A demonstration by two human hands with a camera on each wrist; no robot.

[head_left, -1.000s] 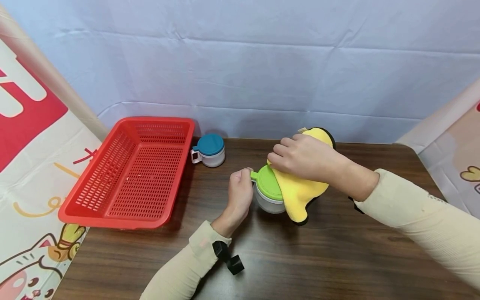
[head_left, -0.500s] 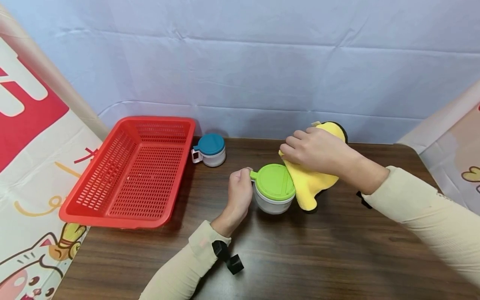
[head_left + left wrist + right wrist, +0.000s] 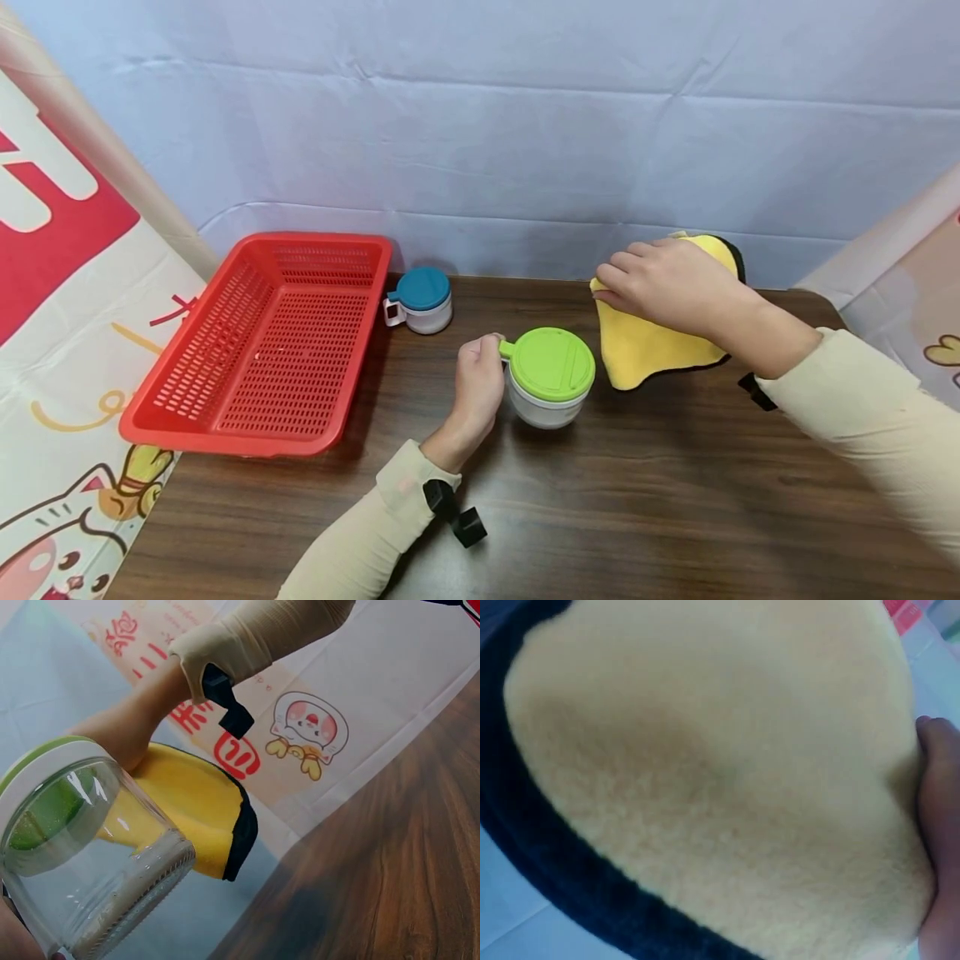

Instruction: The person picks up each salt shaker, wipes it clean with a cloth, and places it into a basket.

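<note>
By its handle my left hand (image 3: 478, 387) grips a clear glass seasoning jar (image 3: 546, 413) with a light green lid (image 3: 553, 364), near the middle of the table. In the left wrist view the jar (image 3: 97, 847) is seen from the side, its see-through wall ribbed near the base. To the right, my right hand (image 3: 667, 283) holds a yellow cloth (image 3: 651, 346) with a dark edge, apart from the jar. The cloth (image 3: 727, 780) fills most of the right wrist view, with part of the hand at its right.
A red plastic basket (image 3: 285, 367) with slotted walls stands at the left of the brown wooden table (image 3: 600, 517). Next to it is a second jar (image 3: 427, 319) with a blue lid. A pale cloth backdrop (image 3: 480, 150) rises behind the table.
My right hand has drawn the yellow cloth off the green lid and away to the right. The left hand and the jar have stayed in nearly the same place.
</note>
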